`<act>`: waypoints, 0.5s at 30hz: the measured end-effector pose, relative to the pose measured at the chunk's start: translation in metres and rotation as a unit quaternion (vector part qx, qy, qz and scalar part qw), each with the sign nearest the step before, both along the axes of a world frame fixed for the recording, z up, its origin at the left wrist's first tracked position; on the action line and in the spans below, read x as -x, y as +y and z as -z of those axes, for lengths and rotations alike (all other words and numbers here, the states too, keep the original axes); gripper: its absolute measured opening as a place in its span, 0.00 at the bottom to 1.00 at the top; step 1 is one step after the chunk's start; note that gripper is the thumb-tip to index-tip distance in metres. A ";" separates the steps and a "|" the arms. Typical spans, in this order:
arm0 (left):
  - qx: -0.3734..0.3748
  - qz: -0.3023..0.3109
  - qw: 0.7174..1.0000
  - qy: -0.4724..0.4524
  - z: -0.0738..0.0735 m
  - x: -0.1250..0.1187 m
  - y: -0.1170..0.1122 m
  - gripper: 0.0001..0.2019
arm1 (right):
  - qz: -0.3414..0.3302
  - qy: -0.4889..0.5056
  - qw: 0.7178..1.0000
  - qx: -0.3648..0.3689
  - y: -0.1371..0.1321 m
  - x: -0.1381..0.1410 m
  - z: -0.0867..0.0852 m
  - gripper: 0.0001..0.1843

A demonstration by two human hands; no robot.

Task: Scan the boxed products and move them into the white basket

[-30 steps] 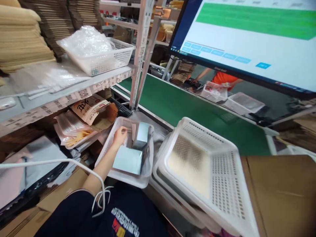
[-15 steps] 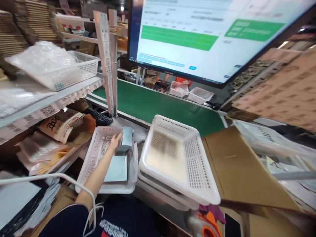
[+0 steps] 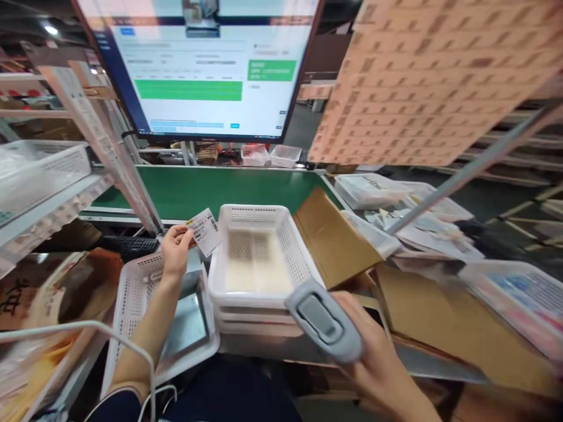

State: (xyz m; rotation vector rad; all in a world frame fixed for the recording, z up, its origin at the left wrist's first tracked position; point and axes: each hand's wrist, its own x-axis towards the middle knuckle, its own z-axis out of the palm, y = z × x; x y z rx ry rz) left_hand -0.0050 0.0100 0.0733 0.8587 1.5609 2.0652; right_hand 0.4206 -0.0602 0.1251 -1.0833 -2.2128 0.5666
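My left hand (image 3: 175, 253) pinches a small white barcode label (image 3: 204, 231) and holds it up over the left white basket (image 3: 127, 299), which has a pale flat box (image 3: 187, 322) lying in it. My right hand (image 3: 378, 357) is closed around the handle of a grey handheld scanner (image 3: 324, 319), low in the foreground, its head turned towards the label. Between the hands sits a stack of empty white perforated baskets (image 3: 255, 258).
A green conveyor belt (image 3: 197, 186) runs behind the baskets, under a large monitor (image 3: 202, 64). A metal shelf post (image 3: 109, 158) and black keyboard (image 3: 127, 245) stand at left. Flat cardboard (image 3: 334, 234), baskets and papers (image 3: 422, 228) fill the right.
My left hand has left the basket and lifted a label out of it. My right hand has come into view with the scanner. My view has swung to the right.
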 end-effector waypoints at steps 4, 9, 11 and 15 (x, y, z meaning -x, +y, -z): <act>-0.019 0.114 0.993 0.032 -0.029 -0.058 0.012 0.19 | -0.067 -0.156 0.985 -0.022 0.032 0.048 -0.041 0.31; 0.025 0.178 0.977 0.114 -0.017 -0.070 0.021 0.17 | -0.037 -0.250 0.966 -0.051 0.046 0.060 -0.054 0.30; 0.062 0.128 0.972 0.186 -0.005 -0.051 0.025 0.22 | -0.040 -0.243 0.968 -0.056 0.049 0.045 -0.048 0.29; 0.266 -0.055 0.910 0.314 0.032 -0.005 0.026 0.38 | -0.046 -0.230 0.970 -0.059 0.060 0.013 -0.029 0.26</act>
